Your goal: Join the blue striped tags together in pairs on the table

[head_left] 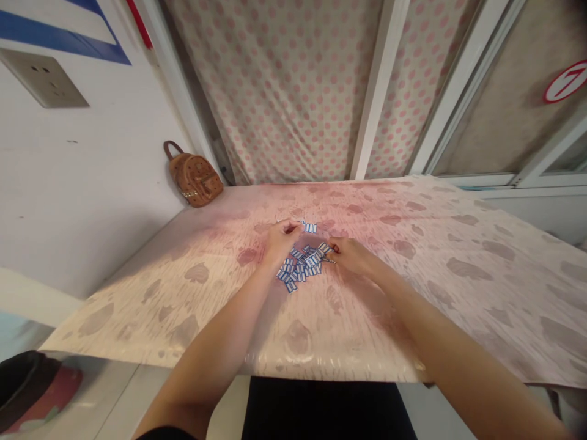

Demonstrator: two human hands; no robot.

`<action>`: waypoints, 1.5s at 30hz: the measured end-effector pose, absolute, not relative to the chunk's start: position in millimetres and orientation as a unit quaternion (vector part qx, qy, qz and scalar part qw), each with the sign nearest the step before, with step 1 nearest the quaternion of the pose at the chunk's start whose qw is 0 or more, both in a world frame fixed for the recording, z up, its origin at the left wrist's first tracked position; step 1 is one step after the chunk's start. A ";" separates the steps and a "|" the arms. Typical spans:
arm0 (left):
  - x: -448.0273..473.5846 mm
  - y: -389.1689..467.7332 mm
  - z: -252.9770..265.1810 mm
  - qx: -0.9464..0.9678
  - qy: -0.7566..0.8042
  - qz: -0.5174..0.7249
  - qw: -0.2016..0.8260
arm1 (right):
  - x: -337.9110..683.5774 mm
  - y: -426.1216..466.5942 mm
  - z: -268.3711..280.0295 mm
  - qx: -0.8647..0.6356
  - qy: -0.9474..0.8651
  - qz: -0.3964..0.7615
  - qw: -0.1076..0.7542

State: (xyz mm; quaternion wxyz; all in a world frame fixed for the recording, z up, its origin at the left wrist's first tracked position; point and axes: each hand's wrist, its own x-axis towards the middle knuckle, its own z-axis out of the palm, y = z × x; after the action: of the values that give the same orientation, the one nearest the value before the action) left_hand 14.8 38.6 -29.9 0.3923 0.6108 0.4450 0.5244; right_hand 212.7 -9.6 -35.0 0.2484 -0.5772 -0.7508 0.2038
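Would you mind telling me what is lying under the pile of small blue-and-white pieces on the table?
The pile of blue-and-white pieces rests on a pink patterned table covering. The left hand and right hand cover its edges; the tabletop beneath is hidden.

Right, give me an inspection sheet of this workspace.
Surface: table under a pink cloth with leaf prints.
Job's things: pile of small blue-and-white pieces at the middle; a few more pieces just beyond.
Clutter: brown backpack at the far left corner.
Grips: left hand pinching at pieces; right hand at the pile's right edge, whether pinching cannot be told.
Cables: nothing seen.
Surroundings: dotted curtain, wall socket.
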 end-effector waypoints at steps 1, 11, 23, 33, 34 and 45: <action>15.0 38.3 -29.9 0.609 0.446 0.523 0.395 | 213.9 -8.7 -35.6 -0.572 -0.750 0.213 0.256; 16.4 38.5 -31.3 0.609 0.451 0.517 0.397 | 214.5 -11.9 -26.6 -0.549 -0.726 0.311 0.275; 18.3 23.0 -21.1 0.625 0.443 0.491 0.414 | 215.2 -12.0 -16.8 -0.545 -0.721 0.226 0.364; 22.4 25.6 -27.4 0.669 0.415 0.478 0.390 | 206.5 -24.3 -4.1 -0.615 -0.704 0.118 0.335; 22.5 25.3 -27.8 0.671 0.413 0.474 0.393 | 206.6 -24.3 -4.3 -0.613 -0.706 0.117 0.334; 23.9 23.5 -26.7 0.695 0.395 0.463 0.382 | 207.3 -24.1 -4.5 -0.623 -0.699 0.135 0.324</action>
State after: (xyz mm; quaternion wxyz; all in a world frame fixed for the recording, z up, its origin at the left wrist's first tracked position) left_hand 23.9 23.5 -26.7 0.3825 0.6953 0.3949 0.4631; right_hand 207.3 -24.1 -4.5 0.3237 -0.6229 -0.6993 0.1347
